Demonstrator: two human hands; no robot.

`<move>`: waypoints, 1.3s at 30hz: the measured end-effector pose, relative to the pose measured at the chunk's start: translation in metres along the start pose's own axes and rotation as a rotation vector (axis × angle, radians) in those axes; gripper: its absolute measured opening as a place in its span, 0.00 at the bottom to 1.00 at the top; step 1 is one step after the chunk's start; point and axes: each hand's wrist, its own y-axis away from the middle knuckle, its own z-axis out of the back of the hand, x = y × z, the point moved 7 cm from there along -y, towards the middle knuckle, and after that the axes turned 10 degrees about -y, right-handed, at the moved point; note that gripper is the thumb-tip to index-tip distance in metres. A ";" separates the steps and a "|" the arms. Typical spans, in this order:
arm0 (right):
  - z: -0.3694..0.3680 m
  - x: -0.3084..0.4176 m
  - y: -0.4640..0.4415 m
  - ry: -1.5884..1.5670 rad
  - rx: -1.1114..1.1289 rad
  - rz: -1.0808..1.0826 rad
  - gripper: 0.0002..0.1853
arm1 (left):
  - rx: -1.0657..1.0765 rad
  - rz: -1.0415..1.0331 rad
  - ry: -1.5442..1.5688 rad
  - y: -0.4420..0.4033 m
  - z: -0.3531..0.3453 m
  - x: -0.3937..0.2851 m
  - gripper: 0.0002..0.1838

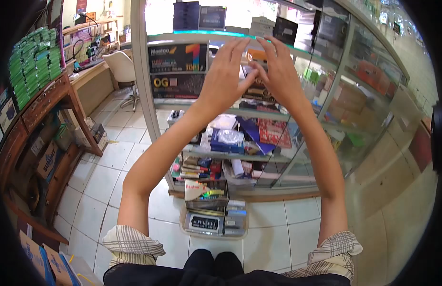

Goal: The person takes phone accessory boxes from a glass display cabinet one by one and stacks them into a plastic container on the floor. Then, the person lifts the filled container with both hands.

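Note:
Both arms reach forward and up in front of a glass display cabinet [240, 153]. My left hand [226, 74] and my right hand [278, 71] are raised side by side with fingers pointing up and slightly apart. Their thumbs and index fingers come close together near the middle. No object shows in either hand. Behind them, partly covered, are an orange and black box [257, 56] and other boxes on the cabinet shelf. Left of my left hand stand a black Meetoo box [177, 58] and a black OG box [177, 86].
A bin of boxes [237, 233] sits on the tiled floor [172, 234] before my feet. Green packets [36, 66] are stacked on a wooden cabinet [49, 102] at left. A white chair [121, 66] stands by a desk [94, 66]. Glass panels extend to the right.

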 end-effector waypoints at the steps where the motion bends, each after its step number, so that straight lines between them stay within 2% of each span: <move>1: -0.004 -0.015 -0.016 0.024 -0.025 -0.012 0.27 | -0.022 -0.003 -0.021 -0.015 -0.006 0.013 0.29; 5: -0.038 -0.075 -0.064 0.035 -0.016 0.003 0.27 | 0.001 0.019 -0.181 -0.066 -0.040 0.066 0.27; 6: -0.048 -0.091 -0.074 -0.004 0.048 -0.106 0.28 | 0.044 0.037 -0.260 -0.077 -0.050 0.078 0.26; 7: -0.055 -0.101 -0.083 -0.004 0.046 -0.105 0.28 | 0.086 0.055 -0.341 -0.087 -0.059 0.090 0.26; 8: -0.069 -0.111 -0.091 -0.026 0.140 -0.133 0.28 | 0.234 0.120 -0.325 -0.096 -0.073 0.107 0.26; 9: -0.085 -0.125 -0.096 -0.048 0.234 -0.162 0.28 | 0.233 0.118 -0.327 -0.107 -0.078 0.115 0.26; 10: -0.105 -0.143 -0.101 -0.088 0.307 -0.256 0.27 | 0.443 0.213 -0.280 -0.111 -0.095 0.130 0.25; 11: -0.113 -0.156 -0.103 -0.089 0.305 -0.255 0.27 | 0.652 0.307 -0.229 -0.111 -0.110 0.141 0.25; 13: -0.137 -0.167 -0.102 -0.201 0.548 -0.384 0.26 | 0.721 0.360 -0.225 -0.114 -0.133 0.158 0.25; 14: -0.147 -0.174 -0.101 -0.150 0.633 -0.450 0.25 | 0.786 0.413 -0.219 -0.109 -0.146 0.170 0.25; 15: -0.154 -0.177 -0.103 -0.149 0.629 -0.448 0.25 | 0.783 0.411 -0.221 -0.110 -0.155 0.178 0.25; 17: -0.169 -0.183 -0.099 -0.091 0.778 -0.494 0.25 | 0.982 0.288 -0.275 -0.102 -0.181 0.189 0.25; 18: -0.169 -0.182 -0.098 -0.052 0.790 -0.508 0.25 | 1.052 0.357 -0.325 -0.099 -0.185 0.190 0.26; 22: -0.180 -0.182 -0.097 0.009 0.853 -0.443 0.21 | 1.144 0.319 -0.332 -0.097 -0.200 0.202 0.27; 23: -0.182 -0.185 -0.098 0.022 0.864 -0.446 0.20 | 1.152 0.322 -0.325 -0.088 -0.216 0.210 0.27; 27: -0.178 -0.187 -0.098 0.027 0.884 -0.480 0.18 | 1.211 0.370 -0.340 -0.095 -0.182 0.183 0.27; 29: -0.169 -0.181 -0.096 0.006 0.885 -0.506 0.19 | 1.107 0.446 -0.294 -0.096 -0.172 0.180 0.29; 33: -0.148 -0.165 -0.091 -0.012 0.776 -0.438 0.20 | 1.103 0.423 -0.327 -0.093 -0.156 0.167 0.29; 36: -0.130 -0.149 -0.086 -0.096 0.627 -0.389 0.20 | 1.003 0.358 -0.297 -0.091 -0.141 0.156 0.27; 37: -0.120 -0.141 -0.087 -0.135 0.535 -0.364 0.20 | 0.875 0.379 -0.157 -0.091 -0.137 0.152 0.25; 38: -0.115 -0.134 -0.085 -0.133 0.536 -0.361 0.20 | 0.744 0.397 -0.018 -0.091 -0.130 0.150 0.23; 39: -0.107 -0.127 -0.085 -0.132 0.505 -0.381 0.18 | 0.740 0.398 -0.019 -0.088 -0.124 0.148 0.23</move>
